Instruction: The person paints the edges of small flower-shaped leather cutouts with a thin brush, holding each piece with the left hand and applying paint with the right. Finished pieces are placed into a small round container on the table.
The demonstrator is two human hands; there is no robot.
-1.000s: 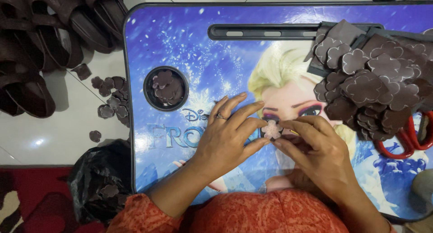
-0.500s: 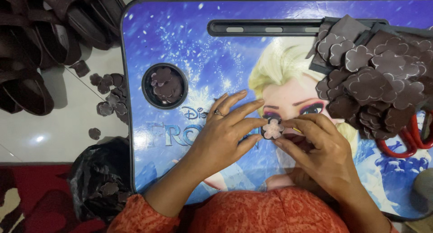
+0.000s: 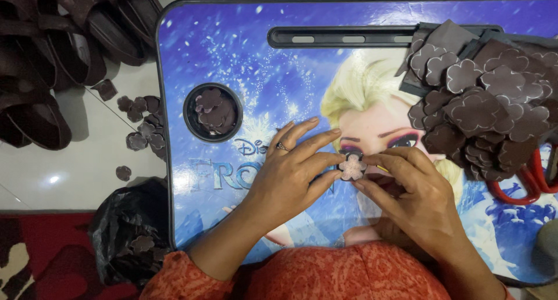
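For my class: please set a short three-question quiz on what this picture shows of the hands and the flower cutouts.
1. True or false: both hands pinch one flower cutout.
2. Where do finished flowers sit? A) round cup hole B) black bag only C) red scissors
3. Which hand wears a ring?

Key:
1. True: left hand and right hand hold the flower cutout.
2. A: cup hole in the tray.
3. Left.
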